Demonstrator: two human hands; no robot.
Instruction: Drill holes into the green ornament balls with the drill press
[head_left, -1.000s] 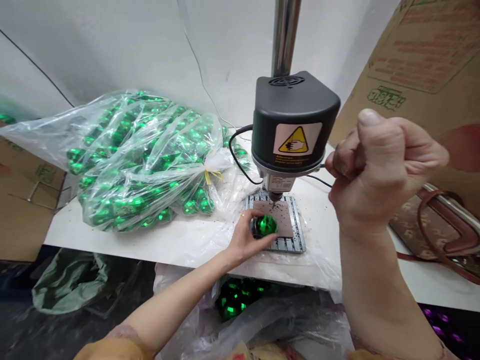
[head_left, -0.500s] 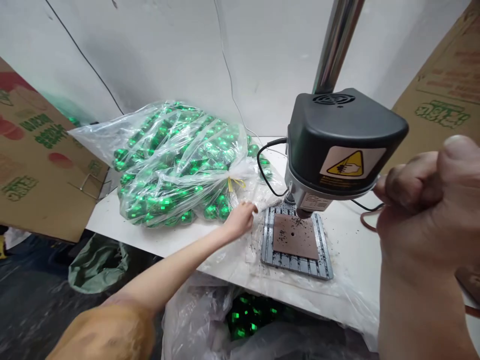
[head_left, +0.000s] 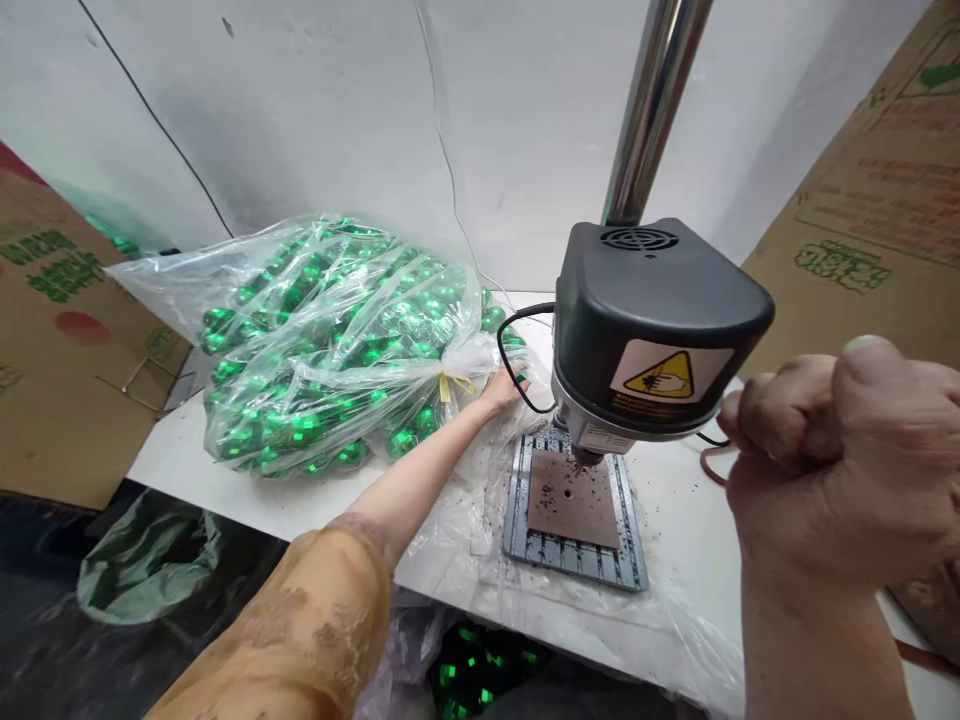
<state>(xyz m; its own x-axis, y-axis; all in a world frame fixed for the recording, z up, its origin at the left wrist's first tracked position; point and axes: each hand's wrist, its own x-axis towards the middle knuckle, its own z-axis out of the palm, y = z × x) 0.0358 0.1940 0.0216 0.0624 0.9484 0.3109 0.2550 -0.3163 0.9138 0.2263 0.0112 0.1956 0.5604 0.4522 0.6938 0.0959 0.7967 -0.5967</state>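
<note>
My left hand (head_left: 504, 392) reaches in beside the neck of a clear plastic bag (head_left: 300, 375) full of shiny green faceted balls. Its fingers curl on a green faceted ball (head_left: 523, 378), partly hidden behind a black cable (head_left: 504, 345). On the right, my right hand (head_left: 847, 440) is closed in a fist beside the black head of a bench drill press (head_left: 660, 290); whatever it grips is hidden. Below the drill chuck (head_left: 587, 457) lies a brown square board (head_left: 574, 510) with a small hole and dark shavings, on the slotted metal base (head_left: 517, 540).
A yellow tie (head_left: 445, 387) closes the bag's neck. Cardboard boxes (head_left: 67, 330) stand left and right. More green balls (head_left: 480, 665) sit below the table edge in plastic. A green sack (head_left: 142, 570) is on the floor. The steel column (head_left: 660, 100) rises behind the drill head.
My left hand has moved forward from the open tabletop to the green balls beside the bag's neck, and its fingers now close on one. My right hand stays closed; the view has shifted slightly.
</note>
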